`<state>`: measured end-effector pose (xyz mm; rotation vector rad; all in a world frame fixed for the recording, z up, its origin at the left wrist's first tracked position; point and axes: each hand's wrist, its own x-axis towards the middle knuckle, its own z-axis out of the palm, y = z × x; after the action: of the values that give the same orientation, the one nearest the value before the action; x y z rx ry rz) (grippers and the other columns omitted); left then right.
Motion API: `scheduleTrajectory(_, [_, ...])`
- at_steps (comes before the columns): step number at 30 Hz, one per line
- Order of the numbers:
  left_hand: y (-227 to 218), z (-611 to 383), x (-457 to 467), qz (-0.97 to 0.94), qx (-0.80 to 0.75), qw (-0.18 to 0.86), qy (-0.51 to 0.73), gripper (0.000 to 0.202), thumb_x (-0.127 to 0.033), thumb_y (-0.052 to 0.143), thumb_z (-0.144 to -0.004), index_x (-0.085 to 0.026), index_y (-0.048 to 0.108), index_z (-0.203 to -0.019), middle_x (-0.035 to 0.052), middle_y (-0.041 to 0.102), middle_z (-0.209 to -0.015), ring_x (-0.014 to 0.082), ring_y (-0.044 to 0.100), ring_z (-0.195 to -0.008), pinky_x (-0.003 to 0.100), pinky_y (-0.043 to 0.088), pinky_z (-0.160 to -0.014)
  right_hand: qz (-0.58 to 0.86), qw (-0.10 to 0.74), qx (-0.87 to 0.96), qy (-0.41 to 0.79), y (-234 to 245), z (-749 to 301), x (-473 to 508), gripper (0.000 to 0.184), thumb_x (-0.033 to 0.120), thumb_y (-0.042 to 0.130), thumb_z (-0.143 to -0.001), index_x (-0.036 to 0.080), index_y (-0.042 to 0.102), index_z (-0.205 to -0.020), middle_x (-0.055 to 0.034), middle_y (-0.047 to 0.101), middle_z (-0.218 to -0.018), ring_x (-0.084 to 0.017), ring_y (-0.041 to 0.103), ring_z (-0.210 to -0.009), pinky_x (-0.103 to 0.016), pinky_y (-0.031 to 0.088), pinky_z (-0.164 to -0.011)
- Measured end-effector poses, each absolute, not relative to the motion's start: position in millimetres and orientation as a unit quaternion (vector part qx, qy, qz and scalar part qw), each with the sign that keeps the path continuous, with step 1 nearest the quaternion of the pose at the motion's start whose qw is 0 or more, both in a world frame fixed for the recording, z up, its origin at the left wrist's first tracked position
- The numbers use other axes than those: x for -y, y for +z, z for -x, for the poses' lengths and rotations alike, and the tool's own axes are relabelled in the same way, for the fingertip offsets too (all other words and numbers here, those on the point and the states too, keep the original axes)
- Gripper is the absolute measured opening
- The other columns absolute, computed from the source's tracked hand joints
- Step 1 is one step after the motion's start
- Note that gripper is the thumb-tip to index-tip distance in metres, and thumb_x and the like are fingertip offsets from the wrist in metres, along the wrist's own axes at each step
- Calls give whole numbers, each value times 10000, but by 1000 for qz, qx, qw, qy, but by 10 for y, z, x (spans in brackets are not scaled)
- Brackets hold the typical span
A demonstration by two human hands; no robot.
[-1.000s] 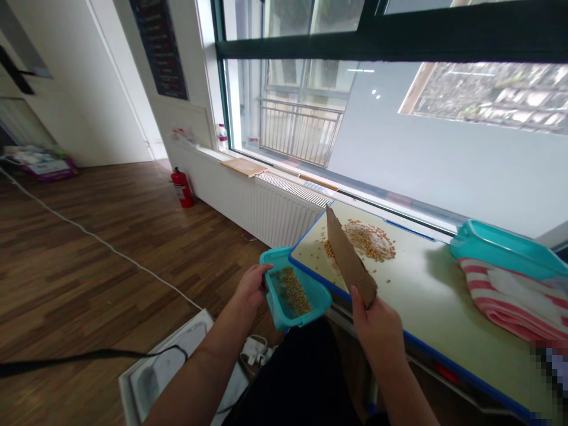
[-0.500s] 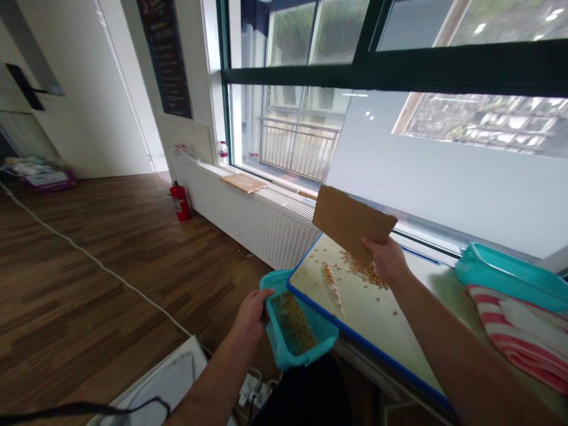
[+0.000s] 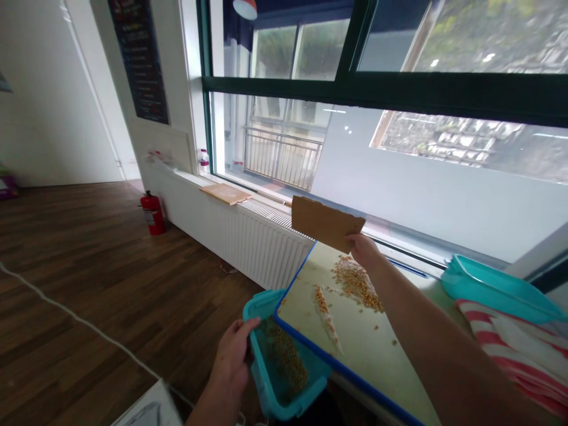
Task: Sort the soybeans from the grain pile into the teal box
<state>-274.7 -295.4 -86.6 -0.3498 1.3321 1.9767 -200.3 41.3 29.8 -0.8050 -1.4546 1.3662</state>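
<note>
The person's left hand [image 3: 233, 361] grips the near rim of a teal plastic tub [image 3: 284, 370], fingers curled over the edge, holding it just below the corner of the surface [image 3: 377, 355]. The tub sits partly tucked under the blue-edged corner and has a layer of yellowish beans [image 3: 288, 361] lying in its bottom.

The right hand [image 3: 364, 248] is stretched out over the far side of the surface, pinching the lower corner of a flat piece of brown cardboard [image 3: 326, 223]. The cardboard is raised clear of the surface, tilted, its long edge running off to the left toward the window.

Below that hand a loose pile of beans [image 3: 357, 284] is spread on the pale top, mixed with something white and grainy. Nearer the tub lies a narrow streak of beans [image 3: 326, 313] running toward the front edge, with a few stray ones scattered about.

To the right, a second teal container [image 3: 492, 287] rests upside down or at a slant on a red and white striped cloth [image 3: 523, 349]. A white radiator [image 3: 248, 236] runs under the window sill, a wooden board [image 3: 225, 193] lies on top of the sill, and a red fire extinguisher [image 3: 152, 213] stands on the wooden floor by the wall.
</note>
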Motion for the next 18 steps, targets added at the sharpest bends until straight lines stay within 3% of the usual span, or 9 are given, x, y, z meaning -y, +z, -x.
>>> scheduleTrajectory(4, [-882, 2836, 2930, 130, -508, 367, 768, 238, -159, 718, -583, -205, 484, -573, -32, 508, -450, 132, 501, -384, 246, 410, -389, 337, 447, 577, 595, 125, 2172, -429, 276, 97, 532, -491, 157, 531, -761, 1, 626, -692, -147, 598, -662, -264, 506, -602])
scheduleTrajectory(8, [-929, 2896, 2945, 131, -521, 360, 763, 218, -173, 712, -603, -197, 499, -564, -43, 481, -428, 110, 451, -349, 228, 367, -352, 370, 425, 578, 591, 28, 2256, -445, 277, 109, 549, -482, 154, 550, -755, 12, 615, -640, -148, 572, -599, -264, 482, -545])
scheduleTrajectory(11, [-975, 2923, 2970, 126, -514, 368, 764, 157, -172, 708, -613, -179, 551, -622, -21, 547, -488, 120, 506, -402, 232, 408, -398, 389, 407, 587, 582, 39, 2239, -447, 290, 112, 564, -480, 166, 570, -765, 14, 612, -621, -154, 563, -582, -269, 469, -522])
scheduleTrajectory(18, [-1103, 3004, 2974, 156, -485, 384, 771, 138, -147, 690, -636, -168, 567, -695, 16, 619, -573, 166, 586, -493, 289, 483, -502, 281, 350, 675, 585, 276, 2210, -310, 510, 153, 685, -491, 219, 568, -983, -13, 663, -943, -224, 606, -881, -377, 508, -745])
